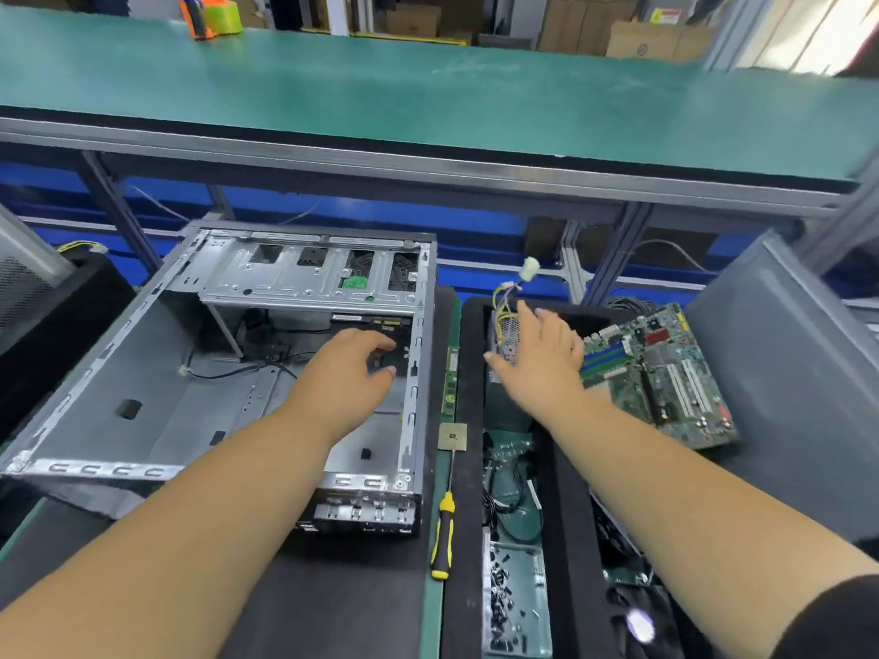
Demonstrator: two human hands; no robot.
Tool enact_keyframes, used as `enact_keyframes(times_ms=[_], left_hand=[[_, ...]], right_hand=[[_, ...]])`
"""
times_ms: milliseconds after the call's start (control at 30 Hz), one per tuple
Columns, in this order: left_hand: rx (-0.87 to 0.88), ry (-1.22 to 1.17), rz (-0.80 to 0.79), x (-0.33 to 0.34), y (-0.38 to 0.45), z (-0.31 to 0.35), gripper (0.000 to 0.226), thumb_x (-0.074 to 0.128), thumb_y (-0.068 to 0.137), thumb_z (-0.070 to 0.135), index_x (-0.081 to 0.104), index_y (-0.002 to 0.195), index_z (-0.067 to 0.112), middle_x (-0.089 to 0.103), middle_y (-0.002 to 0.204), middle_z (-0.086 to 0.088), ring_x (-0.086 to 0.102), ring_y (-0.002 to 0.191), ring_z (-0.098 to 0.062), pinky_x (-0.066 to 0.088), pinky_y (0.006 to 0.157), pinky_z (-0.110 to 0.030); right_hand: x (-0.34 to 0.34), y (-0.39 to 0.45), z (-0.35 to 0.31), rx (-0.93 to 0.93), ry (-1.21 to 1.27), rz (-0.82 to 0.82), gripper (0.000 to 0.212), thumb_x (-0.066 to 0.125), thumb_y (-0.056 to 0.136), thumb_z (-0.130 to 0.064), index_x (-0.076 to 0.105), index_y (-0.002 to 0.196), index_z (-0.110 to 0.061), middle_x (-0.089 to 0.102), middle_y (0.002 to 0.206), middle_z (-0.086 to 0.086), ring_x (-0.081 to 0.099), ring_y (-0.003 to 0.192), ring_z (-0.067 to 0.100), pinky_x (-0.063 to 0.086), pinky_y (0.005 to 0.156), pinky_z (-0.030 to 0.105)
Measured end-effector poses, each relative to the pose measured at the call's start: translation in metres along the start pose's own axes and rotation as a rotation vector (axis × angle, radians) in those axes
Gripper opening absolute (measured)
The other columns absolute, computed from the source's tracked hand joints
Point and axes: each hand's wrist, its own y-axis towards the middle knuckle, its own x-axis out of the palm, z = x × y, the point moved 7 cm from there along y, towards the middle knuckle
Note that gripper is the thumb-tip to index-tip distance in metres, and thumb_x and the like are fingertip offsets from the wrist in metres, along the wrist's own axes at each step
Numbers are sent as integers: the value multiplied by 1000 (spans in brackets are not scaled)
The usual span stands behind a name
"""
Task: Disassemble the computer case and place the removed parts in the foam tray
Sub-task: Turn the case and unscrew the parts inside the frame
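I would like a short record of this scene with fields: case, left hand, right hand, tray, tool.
case: open grey metal computer case, motherboard out
left hand: left hand reaches inside the case, fingers relaxed
right hand: right hand open over the metal power supply
tray: black foam tray, green motherboard leaning at its right
tool: yellow-and-black screwdriver between case and tray

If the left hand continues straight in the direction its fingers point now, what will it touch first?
Probably the dark component inside the computer case, just ahead of the left hand and below the drive cage. Depth is unclear, so the fingertips may already touch it.
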Motion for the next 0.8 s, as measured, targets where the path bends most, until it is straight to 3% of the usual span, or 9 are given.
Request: enact_keyframes(times_ms=[133, 267, 400, 533, 600, 667, 800], left_hand=[[81, -50, -20, 0, -4, 11, 35, 62, 91, 23, 60, 126, 25, 52, 118, 7, 51, 106, -11, 38, 92, -24], [137, -256, -20, -12, -16, 23, 31, 61, 92, 20, 62, 122, 27, 53, 113, 12, 52, 106, -5, 38, 96, -22], [173, -391, -19, -44, -31, 21, 26, 63, 92, 21, 65, 115, 32, 59, 113, 14, 55, 105, -1, 39, 90, -16], [185, -422, -14, -85, -48, -7, 24, 64, 91, 21, 67, 111, 34, 62, 115, 12, 57, 107, -1, 46, 95, -26], [181, -413, -5, -104, -55, -27, 22, 65, 91, 20, 67, 109, 34, 63, 114, 11, 58, 107, -2, 47, 95, -27], [184, -366, 19, -123, -60, -48, 21, 65, 92, 20, 67, 107, 34, 63, 111, 14, 58, 103, 2, 45, 91, -19], [167, -263, 74, -154, -72, -90, 18, 64, 92, 18, 68, 104, 31, 60, 102, 18, 56, 93, 8, 35, 78, -3]], right_hand=[[18, -52, 2, 67, -45, -87, 63, 48, 92, -60, 37, 143, -23, 38, 143, 8, 34, 132, 31, 28, 106, 47], [41, -96, -7, 157, -11, -215, 60, 52, 93, -55, 42, 143, -23, 49, 132, 6, 46, 124, 31, 37, 100, 46], [56, -122, -28, 214, 110, -293, 54, 59, 91, -47, 48, 137, -19, 57, 127, 6, 56, 116, 31, 44, 92, 41], [71, -138, -45, 262, 59, -368, 43, 52, 92, -23, 48, 133, -10, 63, 124, 15, 60, 109, 34, 45, 78, 36], [80, -147, -50, 297, 8, -397, 47, 49, 93, -14, 41, 139, -7, 64, 119, 18, 62, 105, 35, 46, 78, 36], [86, -154, -51, 342, -12, -397, 50, 48, 93, -8, 38, 141, -4, 66, 113, 18, 63, 101, 34, 49, 78, 35], [87, -162, -55, 387, -9, -379, 49, 46, 95, -7, 42, 144, -3, 63, 124, 17, 61, 110, 32, 51, 91, 38]])
